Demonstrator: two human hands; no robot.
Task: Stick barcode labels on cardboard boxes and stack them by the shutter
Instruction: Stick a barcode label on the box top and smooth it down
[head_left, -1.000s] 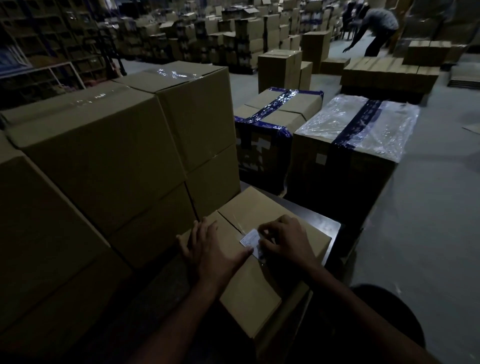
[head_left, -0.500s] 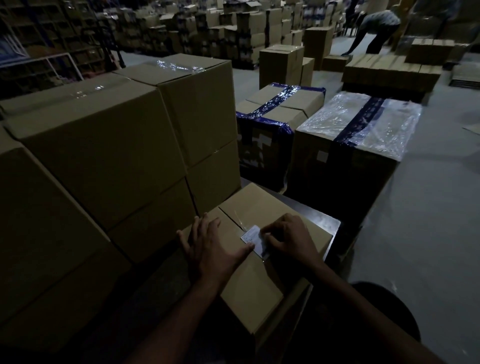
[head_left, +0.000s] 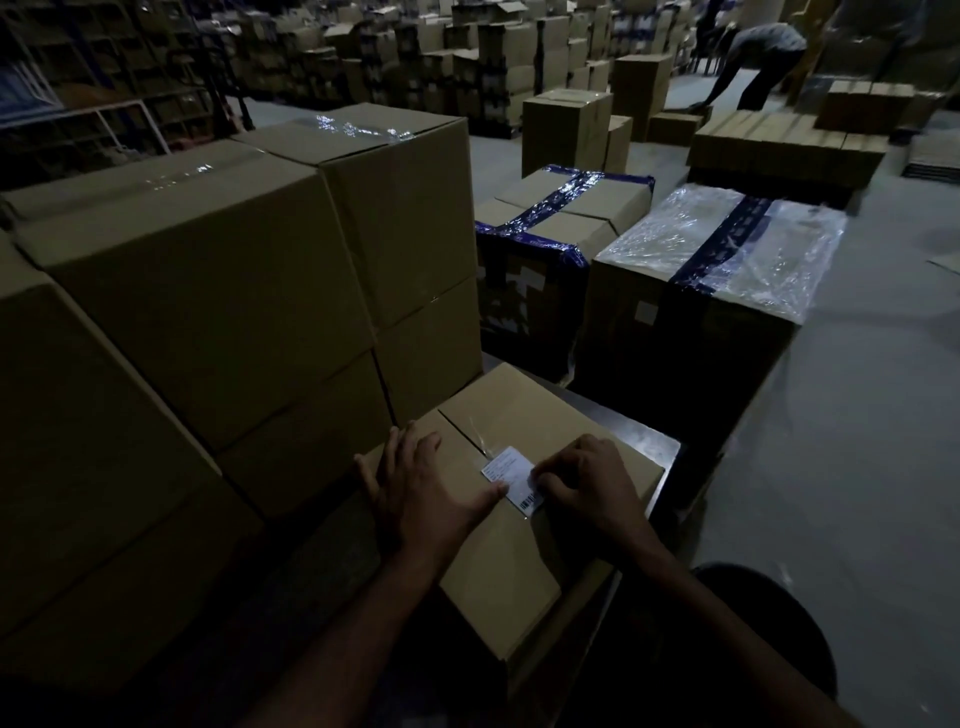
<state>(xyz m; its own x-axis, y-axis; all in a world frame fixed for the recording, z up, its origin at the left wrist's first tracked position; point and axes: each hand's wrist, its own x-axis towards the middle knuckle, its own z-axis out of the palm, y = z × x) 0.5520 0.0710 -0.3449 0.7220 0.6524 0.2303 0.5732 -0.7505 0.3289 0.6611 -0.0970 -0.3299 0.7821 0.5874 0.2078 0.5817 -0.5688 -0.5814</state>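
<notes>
A small cardboard box (head_left: 524, 410) lies in front of me on a dark table (head_left: 649, 441), its top seam taped. A white barcode label (head_left: 511, 470) lies across that seam near the middle of the top. My left hand (head_left: 421, 488) rests flat on the left half of the box, fingers spread, with the thumb tip touching the label's left edge. My right hand (head_left: 592, 483) has its fingers bent, and their tips hold down the label's right edge, covering part of it.
Tall stacked cartons (head_left: 208, 291) stand close on the left. Beyond the table sit a blue-taped box (head_left: 561, 208) and a plastic-wrapped box (head_left: 727, 244). Bare grey floor (head_left: 872, 426) opens to the right. A person (head_left: 758, 57) bends over boxes far back.
More of the label shows now as my right fingers have slid toward its right edge. My left hand has stayed flat on the box.
</notes>
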